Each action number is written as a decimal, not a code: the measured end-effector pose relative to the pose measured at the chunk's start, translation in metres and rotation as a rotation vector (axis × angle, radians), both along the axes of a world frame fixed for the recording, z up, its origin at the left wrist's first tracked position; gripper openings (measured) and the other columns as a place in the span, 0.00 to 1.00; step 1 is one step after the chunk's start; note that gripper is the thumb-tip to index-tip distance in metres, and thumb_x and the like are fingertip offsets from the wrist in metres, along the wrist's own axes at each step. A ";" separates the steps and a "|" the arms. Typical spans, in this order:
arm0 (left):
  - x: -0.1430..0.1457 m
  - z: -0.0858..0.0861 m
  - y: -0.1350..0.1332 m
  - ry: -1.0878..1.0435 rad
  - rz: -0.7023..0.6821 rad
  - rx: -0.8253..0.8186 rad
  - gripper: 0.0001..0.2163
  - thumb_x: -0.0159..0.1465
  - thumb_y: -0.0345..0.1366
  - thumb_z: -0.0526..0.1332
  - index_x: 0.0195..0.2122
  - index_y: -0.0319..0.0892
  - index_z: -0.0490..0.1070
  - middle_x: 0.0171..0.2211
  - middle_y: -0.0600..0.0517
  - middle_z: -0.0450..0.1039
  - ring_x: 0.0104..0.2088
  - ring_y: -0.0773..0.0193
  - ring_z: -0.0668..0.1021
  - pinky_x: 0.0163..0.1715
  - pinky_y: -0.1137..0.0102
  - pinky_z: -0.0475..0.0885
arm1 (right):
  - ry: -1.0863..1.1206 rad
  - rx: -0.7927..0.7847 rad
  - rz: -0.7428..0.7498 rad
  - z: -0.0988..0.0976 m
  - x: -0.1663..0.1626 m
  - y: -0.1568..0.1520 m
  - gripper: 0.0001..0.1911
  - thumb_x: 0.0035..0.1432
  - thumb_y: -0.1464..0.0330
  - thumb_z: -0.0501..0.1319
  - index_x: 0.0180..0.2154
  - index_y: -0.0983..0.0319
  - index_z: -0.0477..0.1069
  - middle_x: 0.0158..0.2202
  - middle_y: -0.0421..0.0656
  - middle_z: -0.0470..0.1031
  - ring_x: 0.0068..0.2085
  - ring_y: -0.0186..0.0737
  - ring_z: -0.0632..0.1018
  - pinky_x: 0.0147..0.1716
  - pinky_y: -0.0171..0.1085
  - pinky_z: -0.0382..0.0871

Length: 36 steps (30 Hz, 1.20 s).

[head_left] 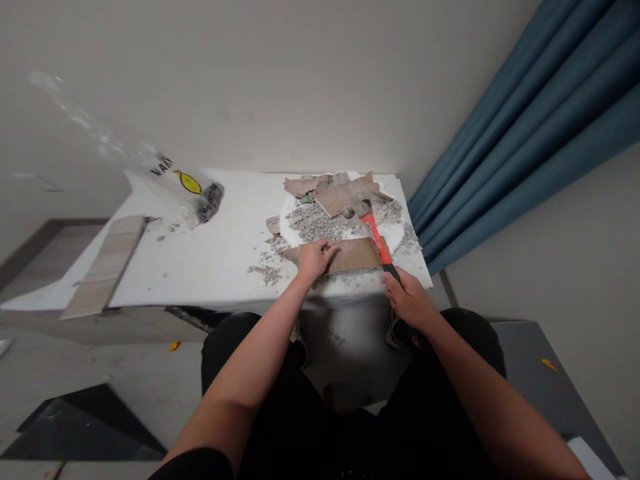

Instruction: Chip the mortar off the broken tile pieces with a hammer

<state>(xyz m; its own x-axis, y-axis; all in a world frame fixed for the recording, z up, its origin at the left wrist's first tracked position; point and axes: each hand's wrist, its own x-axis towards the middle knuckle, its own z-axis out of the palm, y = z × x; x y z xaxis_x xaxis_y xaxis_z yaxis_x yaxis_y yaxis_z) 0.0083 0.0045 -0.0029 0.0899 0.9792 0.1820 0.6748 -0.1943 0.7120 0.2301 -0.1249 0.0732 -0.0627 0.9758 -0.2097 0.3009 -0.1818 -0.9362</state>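
Note:
My right hand [410, 299] is closed around the black grip of a hammer [375, 237] with a red handle. The hammer's head is raised over the rubble, slightly blurred. My left hand [316, 259] lies at the left part of a flat brown board [357, 255], its fingers curled over the far edge and thumb pointing right. Beyond the board, a white plate [399, 235] carries grey crumbled rubble [313, 220]. Broken board pieces [333, 197] lie heaped at its far side.
A white sheet [210, 260] covers the low table. At left are a clear plastic bag [173, 190] with dark contents and a wood-patterned plank [107, 263]. Crumbs [267, 273] lie beside the plate. A blue curtain [500, 127] hangs close on the right; a wall stands behind.

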 end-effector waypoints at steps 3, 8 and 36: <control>0.001 -0.001 -0.001 0.012 -0.006 0.017 0.15 0.61 0.49 0.59 0.29 0.43 0.74 0.24 0.52 0.73 0.27 0.63 0.72 0.30 0.69 0.61 | -0.184 0.052 0.109 -0.001 0.005 -0.007 0.17 0.66 0.54 0.50 0.30 0.59 0.60 0.23 0.35 0.62 0.22 0.32 0.64 0.21 0.33 0.56; 0.001 -0.001 -0.002 -0.017 -0.024 0.045 0.15 0.61 0.49 0.59 0.28 0.42 0.74 0.22 0.53 0.71 0.25 0.64 0.71 0.29 0.70 0.60 | -0.334 0.125 0.189 0.003 -0.003 -0.014 0.16 0.67 0.56 0.48 0.31 0.59 0.59 0.26 0.38 0.66 0.28 0.36 0.68 0.29 0.35 0.58; 0.001 -0.002 -0.004 -0.053 -0.008 -0.010 0.15 0.60 0.48 0.59 0.26 0.41 0.72 0.23 0.53 0.72 0.26 0.64 0.71 0.30 0.70 0.62 | -0.494 0.111 0.157 0.003 -0.005 -0.009 0.14 0.67 0.58 0.48 0.32 0.58 0.61 0.28 0.41 0.70 0.31 0.41 0.72 0.32 0.36 0.59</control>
